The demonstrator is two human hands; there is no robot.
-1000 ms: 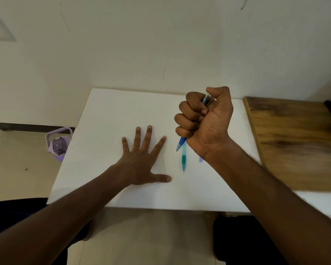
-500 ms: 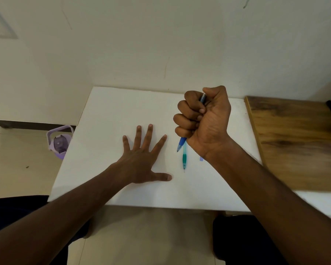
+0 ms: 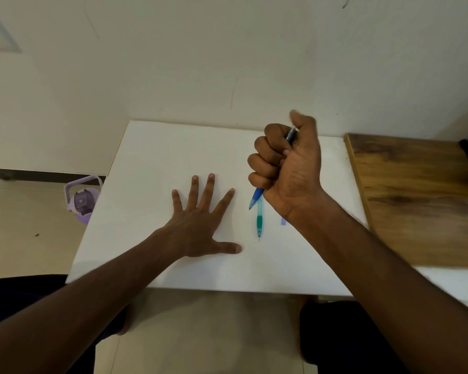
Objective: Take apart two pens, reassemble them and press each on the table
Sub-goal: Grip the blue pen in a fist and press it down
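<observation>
Since a second ago: thumb lifted clear of the plunger, fist barely shifted. White tabletop [image 3: 152, 163] under left hand [image 3: 197, 225], flat and splayed, holding nothing. Right hand [image 3: 289, 168] fisted round the blue pen [image 3: 256, 198], tip down. Green pen [image 3: 259, 221] lying whole below. Judged: reassembly done, presses pending.

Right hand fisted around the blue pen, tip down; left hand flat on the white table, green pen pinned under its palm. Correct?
One error. The head view shows the green pen lying free on the white table, between the two hands, not under the palm. The rest holds: the right hand is fisted around the blue pen, tip down, and the left hand lies flat on the table.
</observation>
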